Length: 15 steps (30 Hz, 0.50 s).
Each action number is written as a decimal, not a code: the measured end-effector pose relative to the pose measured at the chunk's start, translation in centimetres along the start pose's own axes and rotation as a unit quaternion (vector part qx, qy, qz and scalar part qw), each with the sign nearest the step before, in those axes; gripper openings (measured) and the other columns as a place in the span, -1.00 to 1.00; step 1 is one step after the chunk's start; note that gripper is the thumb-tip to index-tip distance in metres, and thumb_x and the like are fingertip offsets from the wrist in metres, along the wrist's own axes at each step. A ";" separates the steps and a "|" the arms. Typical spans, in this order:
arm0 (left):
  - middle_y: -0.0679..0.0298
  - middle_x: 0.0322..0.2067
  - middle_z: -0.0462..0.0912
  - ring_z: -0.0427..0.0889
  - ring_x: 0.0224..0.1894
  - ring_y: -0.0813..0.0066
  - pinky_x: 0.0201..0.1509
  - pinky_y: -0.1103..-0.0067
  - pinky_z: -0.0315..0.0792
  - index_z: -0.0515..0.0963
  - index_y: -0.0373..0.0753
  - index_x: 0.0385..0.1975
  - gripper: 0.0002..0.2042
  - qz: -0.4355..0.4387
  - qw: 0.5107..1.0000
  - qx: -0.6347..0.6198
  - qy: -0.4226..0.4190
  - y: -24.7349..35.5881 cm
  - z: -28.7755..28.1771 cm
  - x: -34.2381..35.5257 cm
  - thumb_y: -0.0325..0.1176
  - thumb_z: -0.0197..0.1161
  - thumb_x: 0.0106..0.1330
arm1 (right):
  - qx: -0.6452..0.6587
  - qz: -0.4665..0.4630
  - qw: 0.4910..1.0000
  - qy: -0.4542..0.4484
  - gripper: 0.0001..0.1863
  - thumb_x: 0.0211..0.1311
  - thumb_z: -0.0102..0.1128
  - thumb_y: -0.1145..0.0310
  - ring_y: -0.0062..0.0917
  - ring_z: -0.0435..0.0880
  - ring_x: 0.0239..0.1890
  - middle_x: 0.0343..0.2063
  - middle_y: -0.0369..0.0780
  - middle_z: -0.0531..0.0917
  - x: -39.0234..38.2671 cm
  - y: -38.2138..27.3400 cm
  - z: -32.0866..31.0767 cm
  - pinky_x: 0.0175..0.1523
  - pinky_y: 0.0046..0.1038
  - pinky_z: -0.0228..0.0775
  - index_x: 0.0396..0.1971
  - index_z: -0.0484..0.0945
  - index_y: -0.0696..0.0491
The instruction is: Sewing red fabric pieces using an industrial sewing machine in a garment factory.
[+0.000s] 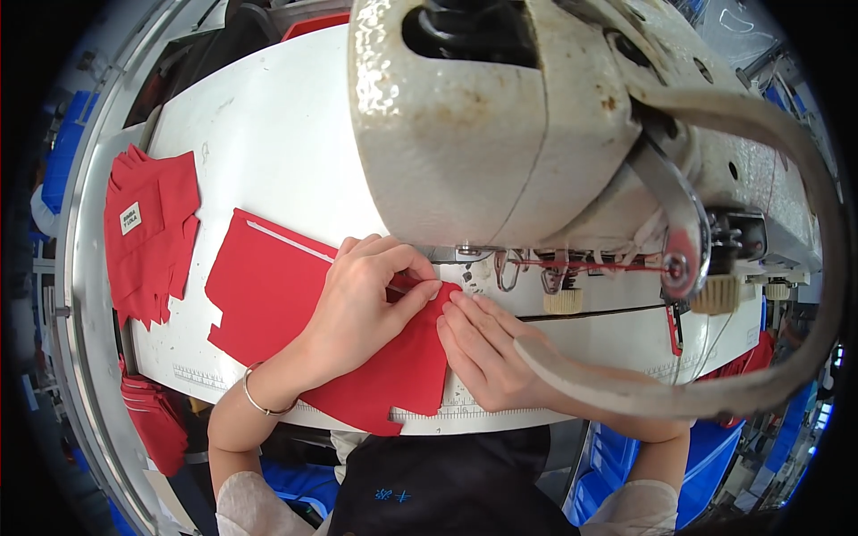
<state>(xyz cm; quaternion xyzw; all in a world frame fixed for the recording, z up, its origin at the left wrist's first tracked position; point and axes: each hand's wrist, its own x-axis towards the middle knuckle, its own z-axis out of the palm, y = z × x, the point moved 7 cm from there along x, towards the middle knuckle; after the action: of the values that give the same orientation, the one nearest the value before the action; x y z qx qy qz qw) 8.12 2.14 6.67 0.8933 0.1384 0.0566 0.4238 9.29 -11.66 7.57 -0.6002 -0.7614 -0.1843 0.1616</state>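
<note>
white table (277, 116) spreads beneath a worn cream sewing machine (456, 134), which looms from twelve to two o'clock. toward eight o'clock lies a flat red cloth (375, 380), notched along its edges, a pale strip (290, 239) at its eleven o'clock side. the left hand (362, 299) pinches its two o'clock corner, thumb and forefinger tips closed; the right hand's (492, 357) bent fingers touch that corner, their grip unclear.

L hand (365, 290) pinching, R hand (490, 353) sl. bent, close tog.
</note>
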 end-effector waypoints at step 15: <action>0.26 -0.55 0.55 0.49 -0.43 0.38 -0.18 0.51 0.22 0.54 -0.26 -0.53 -0.92 0.004 1.000 -0.018 0.007 -0.2 0.1 0.0 -0.44 0.30 0.09 | -0.025 -0.015 0.999 0.013 -0.57 -0.29 0.06 0.32 -0.17 0.61 -0.15 -0.32 -0.01 0.61 -0.2 -0.2 0.3 0.03 -0.20 0.45 -0.37 0.59 0.29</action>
<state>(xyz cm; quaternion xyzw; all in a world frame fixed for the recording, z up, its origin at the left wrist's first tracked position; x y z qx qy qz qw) 8.11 2.12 6.47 0.8858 0.1371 0.0672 0.4381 9.15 -11.72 7.23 -0.5903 -0.7631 -0.2136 0.1536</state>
